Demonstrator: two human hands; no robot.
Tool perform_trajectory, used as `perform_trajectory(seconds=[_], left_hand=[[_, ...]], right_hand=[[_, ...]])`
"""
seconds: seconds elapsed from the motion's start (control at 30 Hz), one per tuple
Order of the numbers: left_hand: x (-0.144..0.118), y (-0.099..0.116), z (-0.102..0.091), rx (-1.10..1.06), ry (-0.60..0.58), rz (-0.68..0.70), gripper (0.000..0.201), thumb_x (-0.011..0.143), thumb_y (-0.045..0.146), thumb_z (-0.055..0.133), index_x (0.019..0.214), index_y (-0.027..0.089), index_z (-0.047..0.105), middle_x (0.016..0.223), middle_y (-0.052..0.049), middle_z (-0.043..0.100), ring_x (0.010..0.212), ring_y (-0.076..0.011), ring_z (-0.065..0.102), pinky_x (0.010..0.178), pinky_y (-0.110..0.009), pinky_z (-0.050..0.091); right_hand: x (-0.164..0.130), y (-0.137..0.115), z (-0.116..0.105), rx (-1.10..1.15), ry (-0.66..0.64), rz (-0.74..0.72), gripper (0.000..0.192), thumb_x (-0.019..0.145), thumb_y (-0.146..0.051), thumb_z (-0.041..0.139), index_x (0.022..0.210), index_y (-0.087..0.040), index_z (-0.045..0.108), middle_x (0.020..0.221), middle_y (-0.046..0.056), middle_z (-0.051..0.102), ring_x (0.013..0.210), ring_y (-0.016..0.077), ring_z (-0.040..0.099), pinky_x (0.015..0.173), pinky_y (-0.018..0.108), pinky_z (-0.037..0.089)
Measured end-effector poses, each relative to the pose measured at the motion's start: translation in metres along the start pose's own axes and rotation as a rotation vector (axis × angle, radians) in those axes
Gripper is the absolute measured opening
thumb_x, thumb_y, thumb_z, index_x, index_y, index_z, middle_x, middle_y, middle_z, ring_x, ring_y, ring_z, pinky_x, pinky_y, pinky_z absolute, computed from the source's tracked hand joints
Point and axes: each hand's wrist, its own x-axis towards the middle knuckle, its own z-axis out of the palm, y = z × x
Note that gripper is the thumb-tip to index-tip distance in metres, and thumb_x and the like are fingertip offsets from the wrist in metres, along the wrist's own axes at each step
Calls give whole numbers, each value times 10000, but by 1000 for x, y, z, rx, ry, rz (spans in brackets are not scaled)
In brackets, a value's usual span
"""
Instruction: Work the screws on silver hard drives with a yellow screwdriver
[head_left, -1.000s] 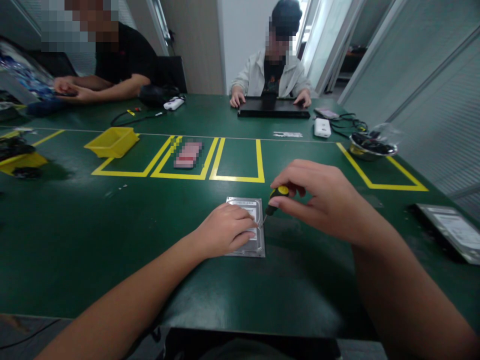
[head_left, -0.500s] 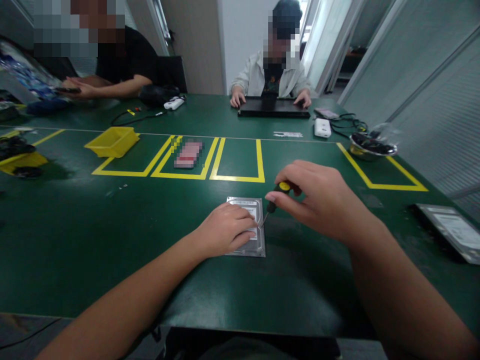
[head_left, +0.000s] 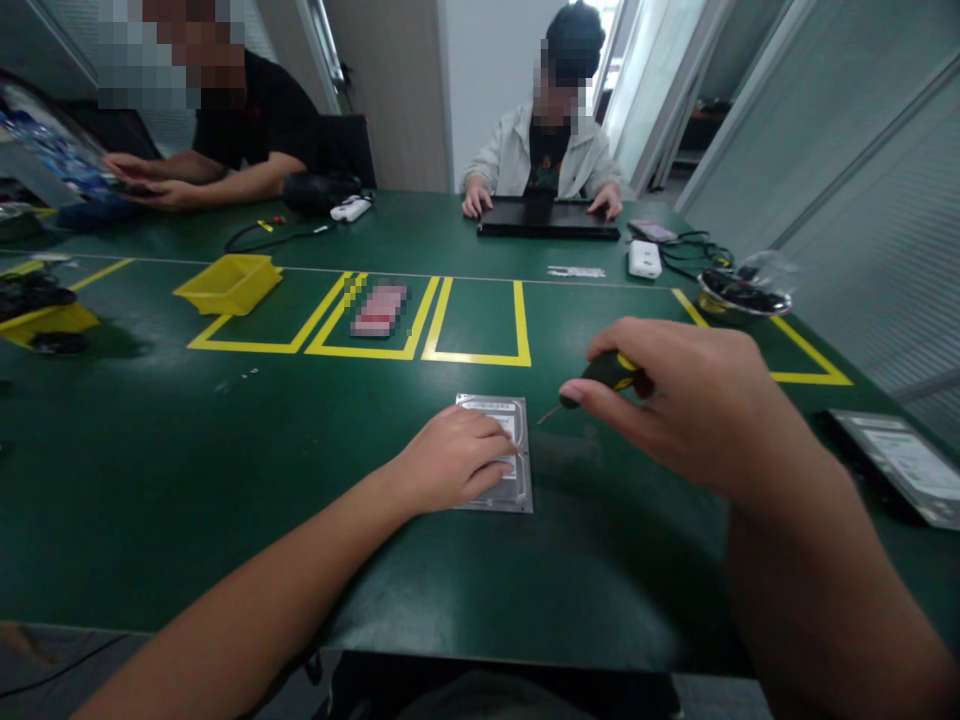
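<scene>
A silver hard drive [head_left: 523,490] with a white label lies on the green table in front of me. My left hand [head_left: 454,458] rests flat over its left and middle part, fingers stretched out and covering most of the label. In my right hand [head_left: 679,395] is a screwdriver [head_left: 606,372] with a dark and yellow handle, gripped between thumb and fingers. Its thin shaft points down and left, and the tip is just off the drive's upper right edge, apart from it.
Farther right lies another hard drive [head_left: 900,460]. Beyond the yellow tape frames sit a yellow bin [head_left: 229,285], a pink-red item [head_left: 381,310] and a bowl [head_left: 742,298] of dark parts. Across the table, one person holds a black flat panel [head_left: 547,218]; another sits at left.
My right hand has moved right, lifting the screwdriver tip away from the drive's right edge and tilting the tool flatter. My left hand stays on the drive.
</scene>
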Motion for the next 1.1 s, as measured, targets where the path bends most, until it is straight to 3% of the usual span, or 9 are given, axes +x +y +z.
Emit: perform_trajectory(seconds=[0.2, 0.37, 0.63, 0.73, 0.93, 1.1], left_hand=[[-1, 2, -2, -1, -2, 7, 269, 967, 352, 511, 1126, 216, 681, 1050, -56, 697, 987, -230, 639, 856, -386, 447], [-2, 3, -2, 6, 4, 13, 276, 971, 359, 506, 1129, 215, 680, 1062, -60, 698, 997, -233, 640, 859, -384, 445], [-4, 4, -3, 5, 15, 10, 267, 966, 349, 511, 1115, 211, 684, 1046, -58, 699, 989, -229, 640, 845, -376, 448], [-4, 5, -3, 0, 14, 8, 263, 963, 350, 516, 1113, 214, 685, 1047, -52, 699, 986, -226, 641, 842, -376, 451], [-4, 5, -3, 1, 26, 14, 255, 958, 338, 521, 1106, 210, 686, 1043, -61, 704, 983, -223, 644, 838, -372, 453], [-3, 6, -4, -1, 29, 12, 255, 960, 337, 519, 1112, 213, 682, 1059, -59, 703, 993, -223, 642, 844, -375, 453]], right_hand=[[-3, -5, 3, -300, -12, 143, 330, 917, -518, 521, 846, -197, 547, 764, 60, 654, 612, 190, 565, 515, 290, 185], [7, -15, 35, -394, -22, 309, 306, 949, -475, 494, 900, -178, 549, 797, 91, 689, 614, 197, 607, 513, 297, 154], [3, -17, 83, -369, -36, 341, 284, 981, -443, 443, 919, -179, 527, 824, 85, 699, 697, 238, 681, 512, 304, 197], [-3, -17, 88, -362, -116, 385, 269, 978, -440, 433, 956, -184, 515, 843, 80, 706, 718, 253, 696, 507, 298, 234], [-19, -13, 96, -278, -412, 529, 287, 973, -433, 391, 1063, -184, 500, 849, 106, 730, 776, 293, 719, 604, 318, 407], [-30, -7, 108, -224, -486, 586, 309, 1002, -396, 298, 1100, -175, 491, 869, 132, 736, 801, 311, 729, 655, 357, 464]])
